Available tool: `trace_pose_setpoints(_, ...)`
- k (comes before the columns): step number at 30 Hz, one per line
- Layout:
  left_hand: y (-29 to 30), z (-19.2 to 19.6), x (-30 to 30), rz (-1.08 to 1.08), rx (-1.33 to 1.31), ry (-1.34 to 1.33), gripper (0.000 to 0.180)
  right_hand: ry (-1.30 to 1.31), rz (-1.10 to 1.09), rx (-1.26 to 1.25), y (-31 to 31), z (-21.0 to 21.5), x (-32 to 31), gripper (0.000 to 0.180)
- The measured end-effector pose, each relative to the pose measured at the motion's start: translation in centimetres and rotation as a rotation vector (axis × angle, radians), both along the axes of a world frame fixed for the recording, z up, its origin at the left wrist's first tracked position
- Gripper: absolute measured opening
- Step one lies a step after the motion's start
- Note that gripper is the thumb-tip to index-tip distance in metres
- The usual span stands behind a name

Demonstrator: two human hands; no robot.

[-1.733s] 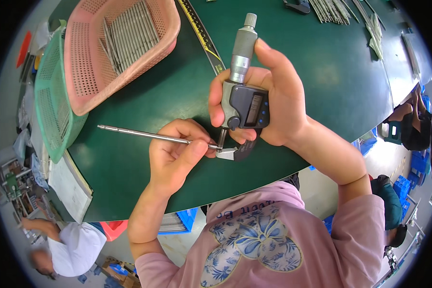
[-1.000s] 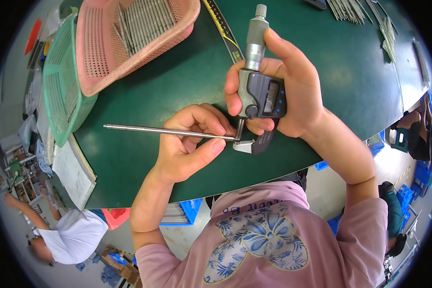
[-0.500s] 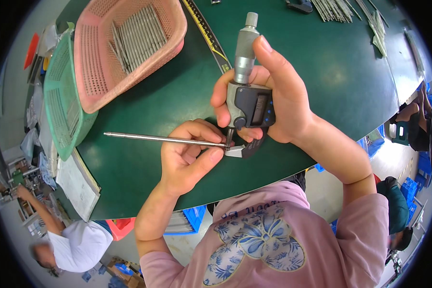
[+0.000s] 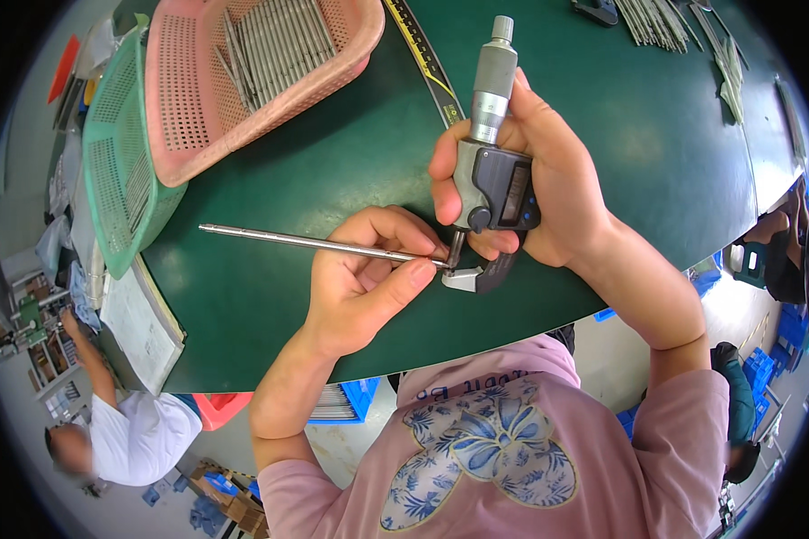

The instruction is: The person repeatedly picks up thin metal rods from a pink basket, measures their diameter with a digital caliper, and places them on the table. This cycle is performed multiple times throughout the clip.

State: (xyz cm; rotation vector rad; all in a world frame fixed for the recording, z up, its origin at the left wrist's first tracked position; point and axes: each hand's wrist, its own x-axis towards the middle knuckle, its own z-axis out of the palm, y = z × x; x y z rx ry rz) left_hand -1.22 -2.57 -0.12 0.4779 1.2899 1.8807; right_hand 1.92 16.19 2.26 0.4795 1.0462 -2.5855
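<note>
My left hand (image 4: 355,278) pinches a slim metal rod (image 4: 297,240) near its right end, thumb against fingers. The rod slants slightly, its far end pointing left over the table. My right hand (image 4: 553,171) is wrapped round a digital micrometer (image 4: 476,180) with a grey frame, silver thimble and small display. The micrometer stands thimble up, with its jaw at the bottom. The rod's right tip lies at the gap between spindle and anvil; whether both faces touch it I cannot tell.
A pink basket (image 4: 184,148) with several metal rods stands at upper left, overlapping a green basket (image 4: 108,193). A yellow-black ruler (image 4: 422,58) lies behind the micrometer. Rod bundles (image 4: 649,22) are at far right. A notebook (image 4: 139,323) lies at the left edge. A person in white (image 4: 148,440) sits at lower left.
Both hands, with rod and micrometer, sit slightly farther right in the picture; the baskets have also shifted a little in view. The rod's tip stays at the micrometer's jaw.
</note>
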Motion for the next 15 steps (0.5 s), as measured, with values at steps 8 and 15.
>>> trace_pose_setpoints(8,0.05,-0.1,-0.22,-0.034,0.019,0.03,0.014,0.023,-0.01,-0.071,0.25,-0.06,0.19,0.07)
trace_pose_setpoints(15,0.2,0.33,-0.2,-0.031,0.01,0.054,0.015,0.06,0.005,0.061,0.06,0.11,0.15,0.072)
